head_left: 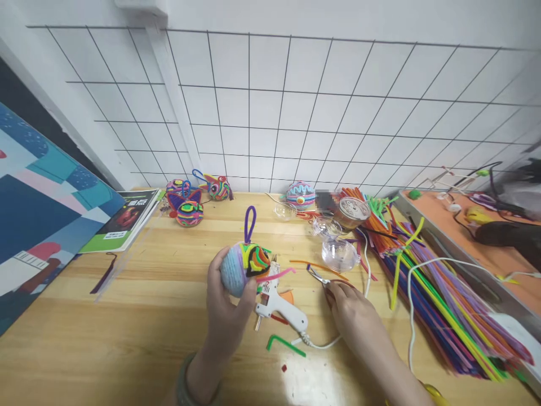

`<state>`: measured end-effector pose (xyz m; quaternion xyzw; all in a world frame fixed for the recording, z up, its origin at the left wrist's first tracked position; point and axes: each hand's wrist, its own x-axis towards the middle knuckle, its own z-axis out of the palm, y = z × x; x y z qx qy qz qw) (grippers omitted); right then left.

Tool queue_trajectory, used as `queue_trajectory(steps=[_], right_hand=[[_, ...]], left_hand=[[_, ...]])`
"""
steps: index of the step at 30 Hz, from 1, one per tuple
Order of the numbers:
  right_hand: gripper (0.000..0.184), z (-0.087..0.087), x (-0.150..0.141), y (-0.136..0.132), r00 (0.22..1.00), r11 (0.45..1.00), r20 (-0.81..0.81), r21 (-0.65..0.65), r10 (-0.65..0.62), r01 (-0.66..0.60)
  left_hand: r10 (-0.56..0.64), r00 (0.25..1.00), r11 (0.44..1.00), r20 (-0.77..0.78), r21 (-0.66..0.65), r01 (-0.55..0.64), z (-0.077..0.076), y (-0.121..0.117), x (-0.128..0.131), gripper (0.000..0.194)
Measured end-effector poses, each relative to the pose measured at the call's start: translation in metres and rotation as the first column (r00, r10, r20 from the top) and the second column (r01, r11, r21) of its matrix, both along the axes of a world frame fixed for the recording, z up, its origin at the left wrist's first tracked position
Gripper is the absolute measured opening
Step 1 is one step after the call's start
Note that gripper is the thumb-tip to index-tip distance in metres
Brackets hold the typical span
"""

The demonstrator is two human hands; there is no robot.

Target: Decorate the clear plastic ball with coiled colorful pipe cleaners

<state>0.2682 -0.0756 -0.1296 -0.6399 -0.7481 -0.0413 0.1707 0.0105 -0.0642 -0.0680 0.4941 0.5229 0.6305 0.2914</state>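
My left hand (228,307) is closed around a ball ornament (234,273) covered in light blue strands, with a yellow, black and orange pattern on its right side. A purple pipe-cleaner loop (250,224) stands up from its top, and a pink pipe-cleaner end (279,276) sticks out to the right. Over at the right, my right hand (349,307) is closed on the handles of a pair of scissors (318,276), whose blades point left at table height. Between the hands lies a white hot glue gun (287,311), partly behind the ball. A bent green pipe cleaner (285,344) rests in front of it.
Finished-looking ball ornaments (189,213) stand at the back left, and another ball (300,194) at the back centre. Clear plastic half-shells (338,254) and a round tin (354,210) sit back right. Bundled pipe cleaners (448,304) and a white cord (409,316) occupy the right. Magazines (122,223) lie left.
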Motion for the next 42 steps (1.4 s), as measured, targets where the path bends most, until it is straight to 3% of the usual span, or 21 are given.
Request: queue_trajectory(steps=[7, 11, 13, 15, 16, 19, 21, 23, 29, 35, 42], right_hand=[[0.031, 0.009, -0.002, -0.006, 0.988, 0.993, -0.121, -0.085, -0.093, 0.083], [0.034, 0.031, -0.011, -0.014, 0.941, 0.989, -0.338, -0.141, -0.009, -0.041], [0.033, 0.046, -0.023, -0.021, 0.787, 0.965, -0.617, -0.187, 0.029, -0.183], [0.03, 0.061, -0.039, -0.029, 0.541, 0.913, -0.84, -0.256, -0.047, -0.318], [0.029, 0.067, -0.046, -0.033, 0.402, 0.855, -0.907, -0.305, -0.126, -0.42], [0.033, 0.075, -0.065, -0.042, 0.01, 0.686, -0.969, -0.183, -0.248, -0.705], [0.036, 0.073, -0.073, -0.046, -0.147, 0.62, -0.941, -0.079, -0.305, -0.78], [0.036, 0.068, -0.079, -0.047, -0.23, 0.594, -0.901, -0.037, -0.367, -0.804], [0.037, 0.061, -0.093, -0.052, -0.369, 0.581, -0.806, 0.039, -0.462, -0.813], [0.031, 0.063, -0.091, -0.056, -0.432, 0.634, -0.748, 0.019, -0.504, -0.773], [0.035, 0.072, -0.085, -0.052, -0.43, 0.6, -0.777, 0.086, -0.459, -0.795]], left_hand=[[0.112, 0.955, 0.992, -0.275, 0.085, -0.092, -0.005, 0.003, 0.002, 0.057], [0.128, 0.923, 0.99, -0.363, 0.094, -0.101, -0.005, 0.004, 0.003, 0.059], [0.14, 0.91, 0.989, -0.391, 0.101, -0.109, -0.003, 0.005, 0.004, 0.058], [0.137, 0.91, 0.989, -0.392, 0.099, -0.107, -0.001, 0.006, 0.006, 0.057], [0.121, 0.919, 0.992, -0.375, 0.084, -0.097, 0.0, 0.006, 0.006, 0.057], [0.011, 0.972, 1.0, -0.236, 0.002, -0.011, -0.001, 0.004, 0.009, 0.053], [-0.079, 0.99, 0.996, -0.114, -0.046, 0.074, -0.004, 0.001, 0.01, 0.052], [-0.144, 0.989, 0.987, -0.029, -0.079, 0.141, -0.006, -0.001, 0.012, 0.053], [-0.187, 0.981, 0.975, 0.049, -0.117, 0.191, -0.007, -0.004, 0.015, 0.054], [-0.205, 0.975, 0.971, 0.083, -0.106, 0.213, -0.006, -0.005, 0.015, 0.057], [-0.276, 0.899, 0.924, 0.339, -0.164, 0.346, -0.007, 0.002, 0.014, 0.053]])
